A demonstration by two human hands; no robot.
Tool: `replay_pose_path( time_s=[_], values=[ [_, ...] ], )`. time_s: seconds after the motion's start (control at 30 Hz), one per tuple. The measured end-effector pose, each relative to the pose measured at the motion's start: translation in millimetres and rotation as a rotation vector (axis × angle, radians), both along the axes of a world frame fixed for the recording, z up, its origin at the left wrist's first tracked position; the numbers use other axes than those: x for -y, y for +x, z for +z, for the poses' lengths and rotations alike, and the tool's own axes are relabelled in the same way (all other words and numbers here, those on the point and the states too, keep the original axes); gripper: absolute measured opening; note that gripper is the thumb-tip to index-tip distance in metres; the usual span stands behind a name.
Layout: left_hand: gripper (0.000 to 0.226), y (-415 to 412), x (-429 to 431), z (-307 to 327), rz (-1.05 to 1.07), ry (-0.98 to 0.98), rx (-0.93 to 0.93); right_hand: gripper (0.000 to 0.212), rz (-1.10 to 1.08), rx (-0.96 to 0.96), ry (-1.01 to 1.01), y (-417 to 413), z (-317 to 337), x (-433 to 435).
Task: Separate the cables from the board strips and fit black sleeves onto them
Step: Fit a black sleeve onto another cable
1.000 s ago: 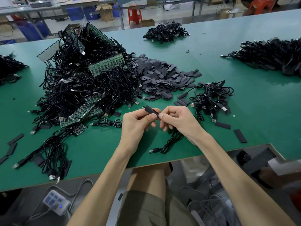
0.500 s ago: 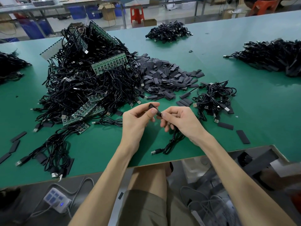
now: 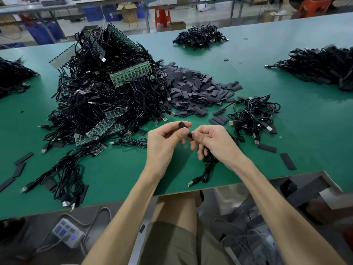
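Note:
Between thumb and fingers, my left hand (image 3: 164, 142) pinches a short black sleeve (image 3: 183, 125) just above the green table (image 3: 118, 173). My right hand (image 3: 212, 142) grips the end of a black USB cable (image 3: 207, 169) right at the sleeve's lower end; the cable's coil hangs under that hand and its plug lies near the table edge. A large tangle of cables on green board strips (image 3: 131, 73) rises at the left. Loose black sleeves (image 3: 194, 88) lie heaped behind my hands.
A small bundle of cables (image 3: 254, 115) lies right of my hands, with stray sleeves (image 3: 287, 160) near the front edge. More cable heaps sit far back (image 3: 200, 37), far right (image 3: 321, 66) and far left (image 3: 11, 73). A power strip (image 3: 66, 232) lies on the floor.
The sleeve has turned more end-on between my left fingers, and my right hand has brought the cable end up against it. The hands stay in the same spot.

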State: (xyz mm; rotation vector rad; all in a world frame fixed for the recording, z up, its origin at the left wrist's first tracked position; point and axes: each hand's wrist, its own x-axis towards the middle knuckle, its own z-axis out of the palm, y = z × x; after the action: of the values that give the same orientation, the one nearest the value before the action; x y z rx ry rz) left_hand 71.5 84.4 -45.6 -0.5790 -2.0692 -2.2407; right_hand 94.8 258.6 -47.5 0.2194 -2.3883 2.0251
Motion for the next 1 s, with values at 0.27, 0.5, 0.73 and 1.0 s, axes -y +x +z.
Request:
replay_pose_path(
  time_s=[0.27,0.5,0.73,1.0],
  values=[
    [0.011,-2.0,-2.9,-2.2,0.066,0.034,0.055,0.011,0.063,0.017,-0.001,-0.7,-1.8,1.7],
    [0.011,-2.9,-3.2,-3.0,0.031,-0.021,0.031,0.015,-0.004,-0.001,-0.02,0.4,-1.5,0.8],
    [0.014,-2.2,-2.1,-3.5,-0.002,-0.055,0.04,0.016,-0.037,0.001,-0.012,2.6,0.1,1.7],
    [0.034,-4.3,-3.2,-4.7,0.085,-0.034,0.14,0.007,-0.016,-0.07,-0.038,2.6,-0.3,1.7]
  ],
)
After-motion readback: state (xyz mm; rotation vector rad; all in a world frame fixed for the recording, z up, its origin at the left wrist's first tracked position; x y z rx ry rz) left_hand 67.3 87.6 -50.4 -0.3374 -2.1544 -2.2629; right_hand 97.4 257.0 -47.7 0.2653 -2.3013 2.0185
